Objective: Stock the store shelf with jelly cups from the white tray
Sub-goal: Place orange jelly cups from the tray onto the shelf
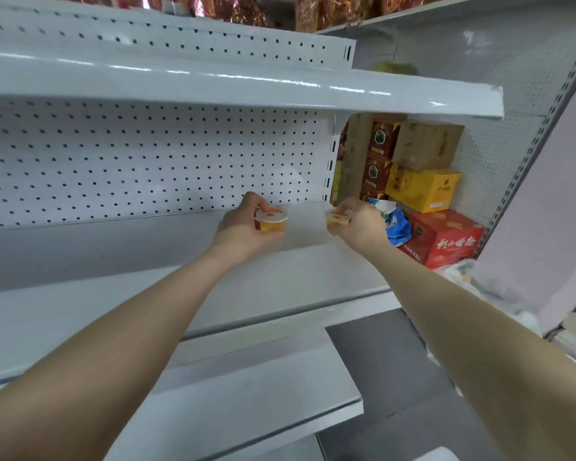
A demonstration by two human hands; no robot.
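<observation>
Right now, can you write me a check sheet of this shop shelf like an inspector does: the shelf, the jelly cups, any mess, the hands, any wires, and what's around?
Surface: grey metal shelf with a pegboard back.
Job's things: left jelly cup and right jelly cup, both upright with lids on, near the shelf's back; I cannot tell whether they touch it. The white tray is not in view.
Clutter: nothing seen.
Grippers: left hand, fingers round the left jelly cup; right hand, fingers round the right jelly cup.
Cables: nothing seen.
Surroundings: red box, yellow box and blue-and-white bag stacked to the right.
</observation>
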